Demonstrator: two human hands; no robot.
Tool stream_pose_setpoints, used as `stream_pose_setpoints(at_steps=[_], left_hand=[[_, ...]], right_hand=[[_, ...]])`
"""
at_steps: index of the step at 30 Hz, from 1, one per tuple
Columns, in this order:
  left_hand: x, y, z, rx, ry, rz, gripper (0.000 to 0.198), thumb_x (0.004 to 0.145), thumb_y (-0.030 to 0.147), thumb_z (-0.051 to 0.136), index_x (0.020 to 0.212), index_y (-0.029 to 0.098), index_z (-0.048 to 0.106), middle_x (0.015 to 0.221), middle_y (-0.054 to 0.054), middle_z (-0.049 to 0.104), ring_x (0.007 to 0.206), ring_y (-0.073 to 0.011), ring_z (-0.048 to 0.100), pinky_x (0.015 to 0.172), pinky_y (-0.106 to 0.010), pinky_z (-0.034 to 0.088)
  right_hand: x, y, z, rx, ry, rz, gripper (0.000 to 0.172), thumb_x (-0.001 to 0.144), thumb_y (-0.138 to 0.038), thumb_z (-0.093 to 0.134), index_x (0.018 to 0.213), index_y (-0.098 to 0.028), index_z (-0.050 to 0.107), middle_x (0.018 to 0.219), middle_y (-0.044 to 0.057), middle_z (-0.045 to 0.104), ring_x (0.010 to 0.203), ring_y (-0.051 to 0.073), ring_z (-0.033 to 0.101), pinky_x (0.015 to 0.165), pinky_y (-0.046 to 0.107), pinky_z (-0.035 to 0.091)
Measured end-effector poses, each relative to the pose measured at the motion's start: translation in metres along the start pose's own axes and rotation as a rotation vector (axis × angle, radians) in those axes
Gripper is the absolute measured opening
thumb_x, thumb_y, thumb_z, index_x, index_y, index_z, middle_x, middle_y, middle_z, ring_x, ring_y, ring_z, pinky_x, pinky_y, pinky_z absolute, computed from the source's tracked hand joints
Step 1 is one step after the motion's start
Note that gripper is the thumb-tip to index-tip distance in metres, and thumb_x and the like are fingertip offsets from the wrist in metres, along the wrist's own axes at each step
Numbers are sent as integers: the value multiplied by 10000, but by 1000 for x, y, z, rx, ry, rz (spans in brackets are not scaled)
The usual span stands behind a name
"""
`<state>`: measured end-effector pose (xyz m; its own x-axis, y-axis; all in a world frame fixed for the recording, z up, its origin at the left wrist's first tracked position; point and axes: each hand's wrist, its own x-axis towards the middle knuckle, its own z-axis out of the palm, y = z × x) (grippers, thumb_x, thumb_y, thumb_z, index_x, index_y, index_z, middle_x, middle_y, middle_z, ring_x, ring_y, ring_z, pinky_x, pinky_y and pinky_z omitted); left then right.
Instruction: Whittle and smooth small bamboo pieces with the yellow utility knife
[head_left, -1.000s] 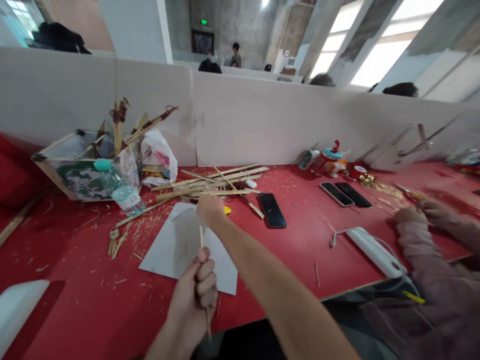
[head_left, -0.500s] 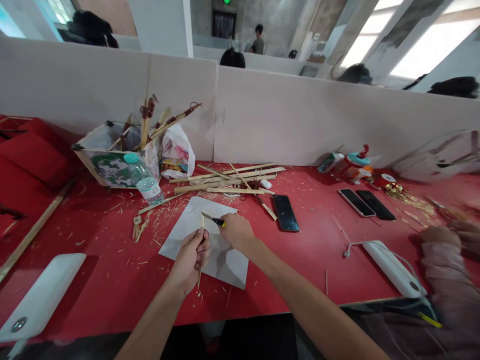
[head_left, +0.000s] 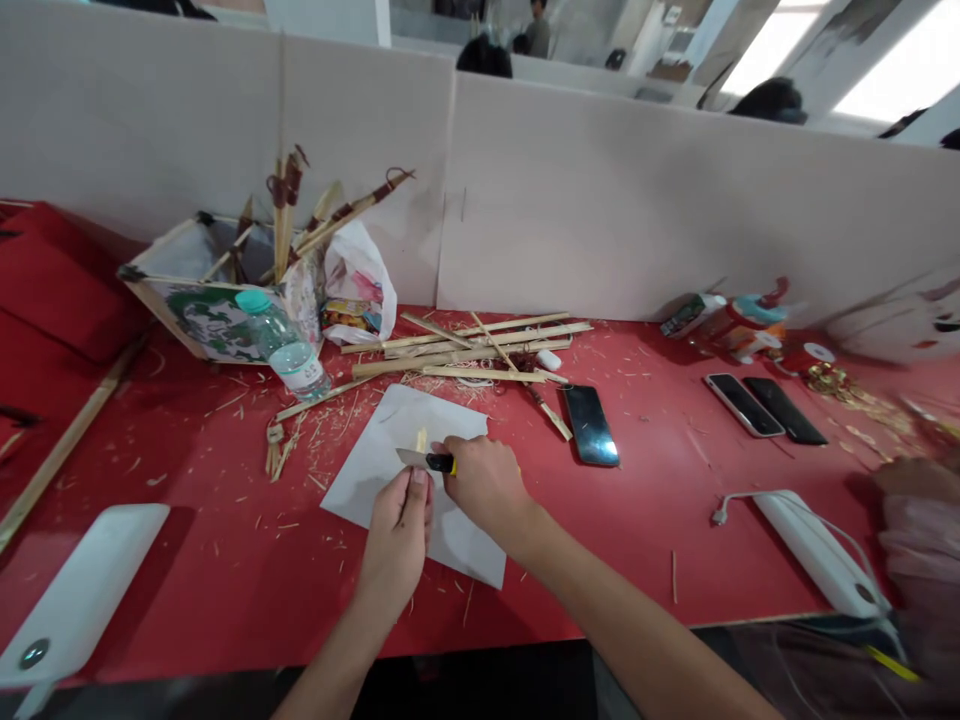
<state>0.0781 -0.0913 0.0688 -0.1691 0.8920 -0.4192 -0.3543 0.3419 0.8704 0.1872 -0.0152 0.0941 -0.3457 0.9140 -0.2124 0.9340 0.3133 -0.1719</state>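
The left hand [head_left: 397, 535] grips a bamboo sliver [head_left: 421, 440] upright over the white paper [head_left: 390, 465], while the right hand [head_left: 487, 485], fingers closed on a knife [head_left: 424, 460], lays the blade crosswise against it.

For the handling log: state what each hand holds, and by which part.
Left hand grips a bamboo stick by its lower part; right hand holds a knife by the handle.

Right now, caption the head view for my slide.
Left hand holds a bamboo stick; right hand sets a knife against it.
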Motion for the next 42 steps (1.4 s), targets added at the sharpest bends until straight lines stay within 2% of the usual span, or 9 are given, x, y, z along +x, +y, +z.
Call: stream_pose_setpoints(at_steps=[4, 8, 11, 13, 17, 21, 27, 34, 42], left_hand=[[3, 6, 2, -151, -23, -127, 522, 788, 654, 678, 724, 207, 415, 566, 106, 224, 424, -38, 178, 378, -162, 126], [4, 9, -3, -401, -89, -241, 465, 783, 503, 767, 745, 205, 413, 570, 114, 177, 432, -31, 108, 378, -161, 84], [-8, 4, -6, -549, -220, -464, 501, 698, 419, 855, 735, 208, 402, 566, 118, 154, 436, -32, 78, 362, -156, 64], [-14, 0, -7, -569, -311, -599, 479, 732, 467, 820, 747, 214, 414, 553, 120, 136, 427, -37, 56, 343, -157, 55], [-6, 4, -14, -517, -93, -344, 443, 762, 400, 814, 748, 195, 422, 585, 113, 148, 444, -25, 83, 372, -146, 79], [5, 17, -22, -414, -106, -243, 371, 861, 421, 714, 749, 185, 450, 578, 102, 171, 445, -29, 116, 385, -148, 83], [-4, 18, -25, -400, -214, -286, 367, 892, 441, 671, 743, 188, 451, 562, 104, 180, 443, -35, 94, 373, -151, 97], [-7, 12, -21, -470, -209, -274, 365, 922, 447, 628, 746, 197, 427, 563, 106, 148, 441, -45, 80, 371, -155, 93], [2, 8, -44, -979, -328, -420, 250, 1010, 245, 501, 786, 196, 401, 589, 100, 134, 434, -40, 49, 373, -145, 25]], right_hand=[[11, -4, 9, -10, 10, 32, 426, 1046, -374, 313, 1021, -226, 712, 897, 124, 762, 841, 269, 737, 730, 349, 512], [33, -6, 14, -4, -17, 41, 375, 1029, -374, 363, 1075, -232, 707, 952, 124, 762, 888, 270, 733, 763, 352, 516], [54, 4, 6, 1, -34, 83, 342, 1000, -314, 406, 1098, -206, 714, 998, 149, 754, 929, 278, 725, 779, 350, 514], [65, 13, -4, -4, -22, 126, 326, 959, -239, 434, 1115, -163, 710, 1042, 182, 740, 968, 295, 712, 784, 355, 508], [57, 16, -13, 11, -20, 91, 321, 923, -236, 470, 1126, -202, 716, 1053, 153, 743, 982, 286, 699, 787, 341, 489], [24, 0, 2, 55, -79, -29, 256, 914, -278, 517, 1014, -258, 752, 941, 86, 766, 853, 230, 716, 692, 279, 462], [0, -9, 16, 72, -68, -79, 232, 942, -283, 517, 919, -241, 744, 885, 75, 768, 820, 220, 723, 657, 266, 437], [15, -20, 17, 8, -7, 31, 474, 1055, -410, 290, 995, -216, 718, 888, 122, 755, 822, 261, 731, 702, 321, 491], [33, -35, 25, 4, -24, -10, 427, 1041, -412, 342, 1033, -221, 724, 950, 127, 761, 888, 265, 735, 760, 346, 523]])
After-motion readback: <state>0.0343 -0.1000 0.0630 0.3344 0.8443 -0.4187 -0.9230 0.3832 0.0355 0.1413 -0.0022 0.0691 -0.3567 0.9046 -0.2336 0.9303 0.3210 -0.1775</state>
